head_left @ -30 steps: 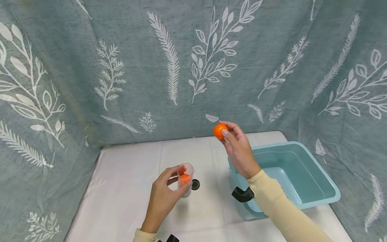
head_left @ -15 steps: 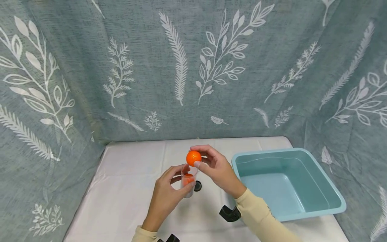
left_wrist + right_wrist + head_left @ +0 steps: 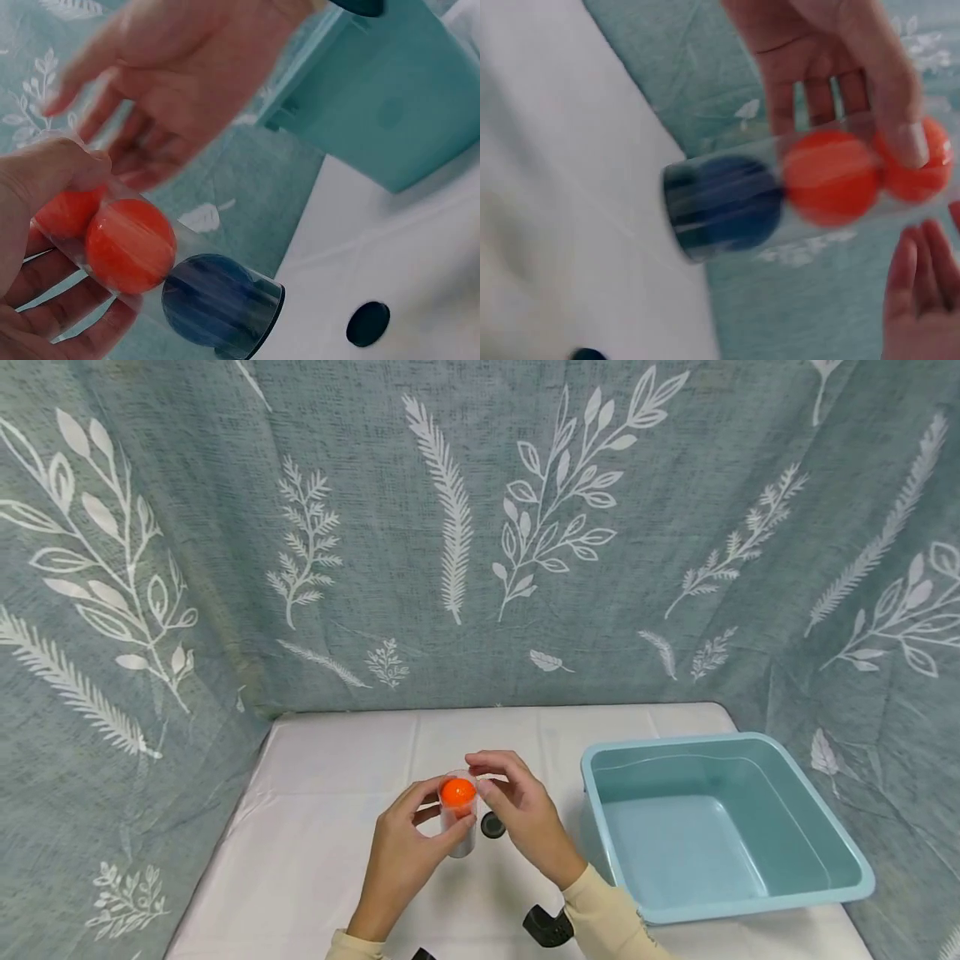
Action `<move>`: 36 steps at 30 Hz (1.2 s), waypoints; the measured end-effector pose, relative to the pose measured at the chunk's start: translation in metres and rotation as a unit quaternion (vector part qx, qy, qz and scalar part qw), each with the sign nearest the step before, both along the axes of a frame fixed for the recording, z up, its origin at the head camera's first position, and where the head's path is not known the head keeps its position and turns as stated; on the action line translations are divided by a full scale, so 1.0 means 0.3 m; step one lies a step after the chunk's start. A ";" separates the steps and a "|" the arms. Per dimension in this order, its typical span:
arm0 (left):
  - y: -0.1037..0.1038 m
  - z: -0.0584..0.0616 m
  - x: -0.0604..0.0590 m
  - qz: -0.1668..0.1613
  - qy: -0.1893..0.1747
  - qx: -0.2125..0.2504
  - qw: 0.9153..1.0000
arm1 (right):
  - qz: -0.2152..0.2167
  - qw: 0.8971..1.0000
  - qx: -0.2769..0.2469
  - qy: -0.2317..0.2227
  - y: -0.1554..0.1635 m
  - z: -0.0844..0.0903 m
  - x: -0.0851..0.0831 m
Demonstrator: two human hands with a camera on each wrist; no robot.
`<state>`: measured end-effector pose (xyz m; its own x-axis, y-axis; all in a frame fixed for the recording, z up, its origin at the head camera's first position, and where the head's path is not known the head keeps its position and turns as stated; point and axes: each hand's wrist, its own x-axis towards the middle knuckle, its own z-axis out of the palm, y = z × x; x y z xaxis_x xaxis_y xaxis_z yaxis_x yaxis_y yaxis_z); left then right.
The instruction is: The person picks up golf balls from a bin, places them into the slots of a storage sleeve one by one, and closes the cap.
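Observation:
My left hand (image 3: 408,837) grips a clear plastic tube (image 3: 460,845) held above the table, its thumb and fingers curled round the upper part. Inside the tube a dark blue ball (image 3: 210,300) lies at the dark-capped bottom end. Above it sits one orange ball (image 3: 131,246), and a second orange ball (image 3: 458,792) is at the tube's mouth. My right hand (image 3: 531,814) is beside the mouth with loosely bent fingers and nothing in its grasp. In the left wrist view its palm and fingers stand apart from the balls.
A small round black cap (image 3: 492,825) lies on the white-covered table (image 3: 322,827) just right of the tube. To the right stands a light blue plastic bin (image 3: 615,860). A leaf-patterned grey-green cloth (image 3: 465,660) hangs behind and at both sides.
My right hand brought an orange ball leftward and down from near the bin, put it into the tube's mouth and let go. The left hand kept holding the tube.

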<state>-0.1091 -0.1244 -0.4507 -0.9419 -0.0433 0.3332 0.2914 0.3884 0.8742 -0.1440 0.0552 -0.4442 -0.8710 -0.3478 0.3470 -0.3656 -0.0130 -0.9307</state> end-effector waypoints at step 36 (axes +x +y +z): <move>-0.022 -0.231 0.011 0.017 -0.122 0.050 0.991 | -0.105 0.870 0.455 0.156 0.021 -0.487 -0.095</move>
<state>-0.1057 -0.1309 -0.5202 -0.9912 -0.0978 0.0889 0.0554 0.3031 0.9513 -0.1725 0.0615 -0.5903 -0.8620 -0.4458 0.2414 -0.5065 0.7762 -0.3754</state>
